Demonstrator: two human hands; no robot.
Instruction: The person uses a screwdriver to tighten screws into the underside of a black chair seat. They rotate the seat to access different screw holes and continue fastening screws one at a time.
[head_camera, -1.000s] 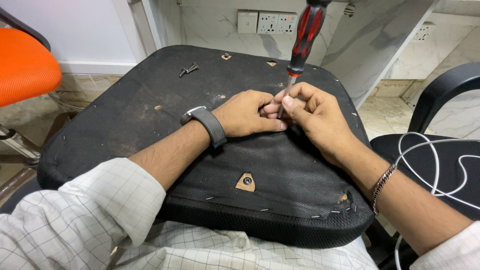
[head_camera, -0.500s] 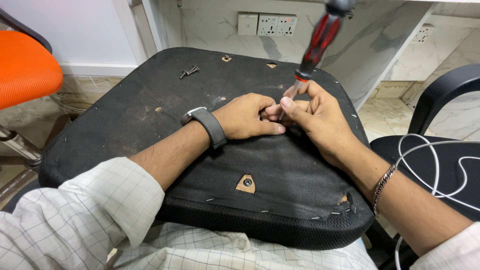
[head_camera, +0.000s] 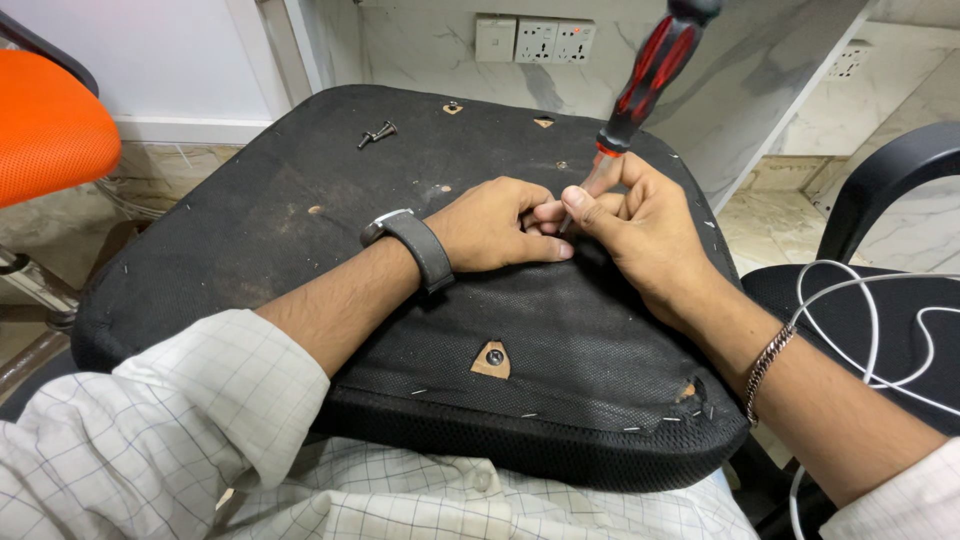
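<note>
Right hand (head_camera: 640, 235): pinches the screwdriver (head_camera: 640, 85) shaft low, steadying its tip; handle leans toward one o'clock
Left hand (head_camera: 495, 225): curled shut at the tip, bracing the seat (head_camera: 250, 230)
Bolt (head_camera: 377, 133): loose at eleven o'clock

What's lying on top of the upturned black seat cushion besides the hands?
On the seat cushion lie loose dark bolts. The screwdriver tip is hidden between the left hand and right hand.
</note>
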